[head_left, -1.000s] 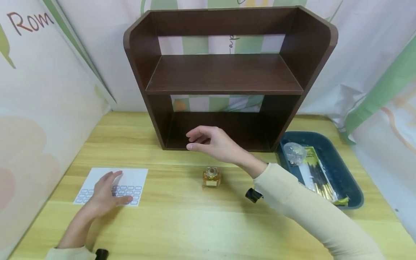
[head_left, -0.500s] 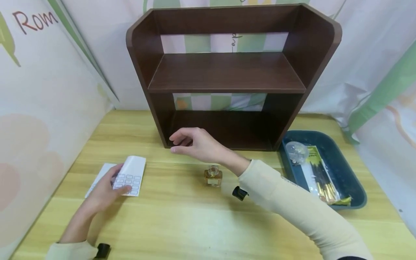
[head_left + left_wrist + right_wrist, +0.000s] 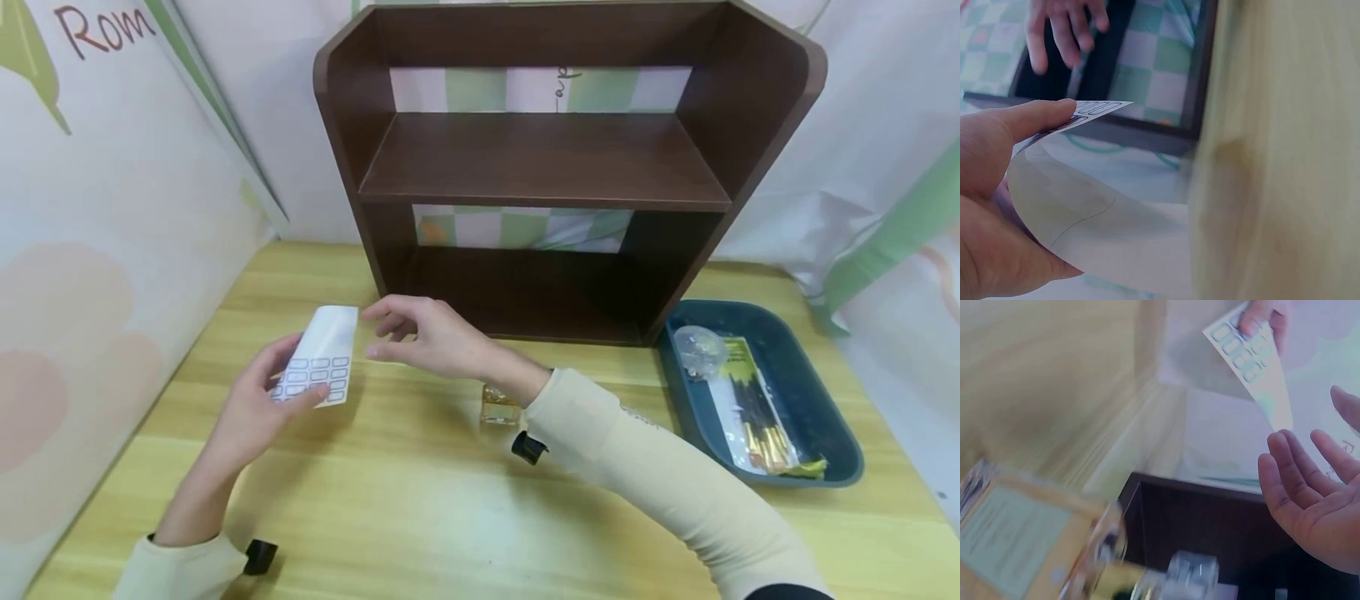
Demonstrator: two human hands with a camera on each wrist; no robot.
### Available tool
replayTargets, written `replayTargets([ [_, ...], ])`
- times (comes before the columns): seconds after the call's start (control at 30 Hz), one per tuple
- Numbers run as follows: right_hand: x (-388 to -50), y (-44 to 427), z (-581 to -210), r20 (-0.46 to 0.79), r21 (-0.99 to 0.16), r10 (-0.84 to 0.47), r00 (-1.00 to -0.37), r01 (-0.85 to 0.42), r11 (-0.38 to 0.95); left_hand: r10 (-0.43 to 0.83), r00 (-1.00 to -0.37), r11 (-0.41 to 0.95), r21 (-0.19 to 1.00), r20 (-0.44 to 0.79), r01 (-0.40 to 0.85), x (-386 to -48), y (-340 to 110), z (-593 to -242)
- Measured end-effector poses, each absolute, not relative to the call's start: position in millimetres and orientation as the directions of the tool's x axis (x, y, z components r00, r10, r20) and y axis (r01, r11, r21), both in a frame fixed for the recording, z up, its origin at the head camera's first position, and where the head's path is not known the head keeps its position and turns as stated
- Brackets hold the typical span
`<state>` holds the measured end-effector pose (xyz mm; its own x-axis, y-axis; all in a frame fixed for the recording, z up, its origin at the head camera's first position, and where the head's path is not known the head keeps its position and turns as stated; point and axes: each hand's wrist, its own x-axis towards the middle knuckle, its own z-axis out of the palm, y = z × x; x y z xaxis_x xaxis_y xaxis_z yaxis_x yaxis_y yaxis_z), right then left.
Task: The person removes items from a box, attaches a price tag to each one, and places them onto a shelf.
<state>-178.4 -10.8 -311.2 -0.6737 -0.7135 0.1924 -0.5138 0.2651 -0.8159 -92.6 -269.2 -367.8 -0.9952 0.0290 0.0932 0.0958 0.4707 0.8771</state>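
A white sheet of blank, blue-outlined label stickers (image 3: 321,354) is lifted above the wooden table, bent into a curve. My left hand (image 3: 255,408) grips it, thumb over the printed side and fingers behind. In the left wrist view the sheet's plain back (image 3: 1129,250) bulges downward. My right hand (image 3: 438,337) hovers just right of the sheet's upper edge, fingers loosely bent, holding nothing. Partly behind the right wrist stands a small glass perfume bottle (image 3: 498,407) with amber liquid; its pale label (image 3: 1013,540) appears blurred in the right wrist view.
A dark brown two-tier shelf (image 3: 543,158) stands at the back of the table (image 3: 420,517). To its right lies a dark teal tray (image 3: 825,417) holding a pack of brushes (image 3: 757,408) and a round clear container (image 3: 699,352). A printed cloth wall (image 3: 97,275) borders the left.
My left hand has picked the label sheet up from the table, bending it and bringing it up and to the right. My right hand has moved left toward it.
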Motion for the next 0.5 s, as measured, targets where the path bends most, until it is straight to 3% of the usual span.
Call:
replayTargets([
  [0.3,-177.1,-30.5,-311.1,0.255,-0.778,-0.623,-0.74,-0.539,0.323,0.098,-0.985,0.5,0.849,0.143,0.173,-89.9,-246.3,-350.0],
  [0.5,-184.1,-34.9,-313.1,0.256,-0.861,-0.606,-0.754,-0.462,0.211,0.126,-0.985,0.483,0.86,0.118,0.165,-86.9,-240.0,-348.1],
])
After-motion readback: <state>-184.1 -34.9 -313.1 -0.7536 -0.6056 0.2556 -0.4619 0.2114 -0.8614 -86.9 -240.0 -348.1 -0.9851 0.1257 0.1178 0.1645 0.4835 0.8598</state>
